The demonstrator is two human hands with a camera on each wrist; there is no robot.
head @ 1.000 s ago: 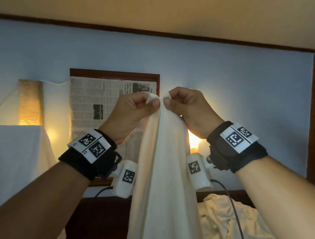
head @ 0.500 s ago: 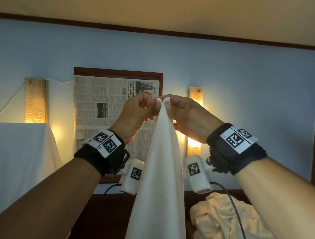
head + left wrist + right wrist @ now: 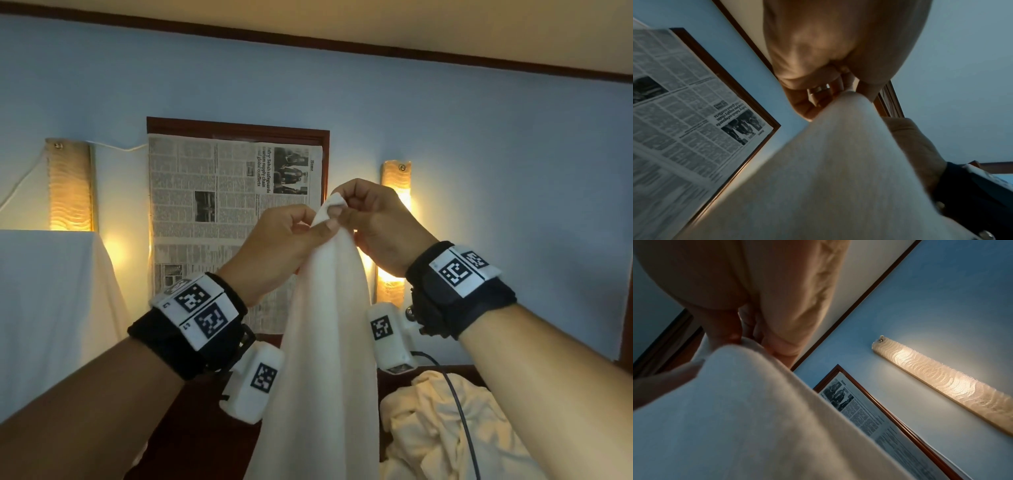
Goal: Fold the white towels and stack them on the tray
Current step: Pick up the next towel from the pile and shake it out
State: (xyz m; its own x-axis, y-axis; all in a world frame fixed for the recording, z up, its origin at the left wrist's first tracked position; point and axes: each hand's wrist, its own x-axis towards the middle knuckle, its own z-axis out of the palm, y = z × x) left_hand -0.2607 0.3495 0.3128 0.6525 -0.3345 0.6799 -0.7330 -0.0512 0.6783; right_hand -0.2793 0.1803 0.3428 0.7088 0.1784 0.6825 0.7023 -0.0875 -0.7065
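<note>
- Towel (image 3: 322, 342): white, held up at centre frame in the head view; it hangs straight down from its top, out past the bottom edge.
- Left hand (image 3: 277, 246): fingers curled, thumb and forefinger pinching the towel just under its top, on the left side.
- Right hand (image 3: 380, 226): fingers curled, pinching the towel's top corner from the right, touching the left hand's fingertips and slightly higher.
- Left wrist view: the towel (image 3: 834, 170) rises to a narrow peak between the curled fingers (image 3: 818, 97).
- Right wrist view: the towel (image 3: 740, 410) bunches under the closed fingers (image 3: 777, 344).
- Pile (image 3: 442, 431): crumpled cream cloth, lower right of the head view.
- Newspaper (image 3: 222, 212): framed, on the blue wall behind the hands.
- Lamps: one lit at left (image 3: 70, 185), one right (image 3: 394, 212), partly hidden by the right hand.
</note>
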